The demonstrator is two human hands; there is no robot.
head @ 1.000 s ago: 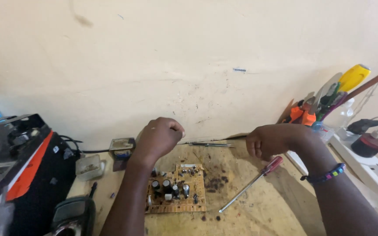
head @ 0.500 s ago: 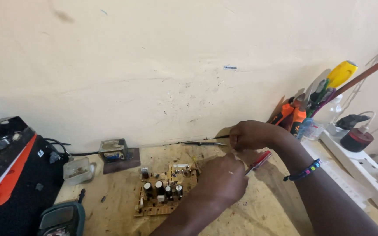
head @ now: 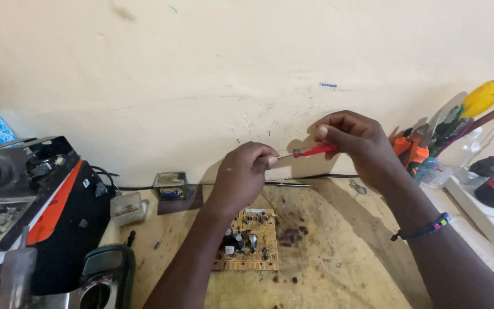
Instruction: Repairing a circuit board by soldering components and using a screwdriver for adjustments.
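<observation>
Holding red-handled screwdriver [head: 314, 150] level in air above surface [head: 338, 269], between both hands. Right hand [head: 354, 143] pinches handle end in fingertips; left hand [head: 241, 174] curls shut around metal tip end, likely steadying or fitting something there (tip itself hidden by fingers). One circuit board [head: 250, 243] lies flat below left wrist, component side up, free of both hands. One small clear box [head: 127, 208] left of board. Tool holder [head: 447, 134] at right, several handles upright, exact count unclear.

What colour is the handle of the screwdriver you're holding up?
Red, see-through plastic: the slim screwdriver's handle is pinched in the right hand, clearest in the head view.
</observation>
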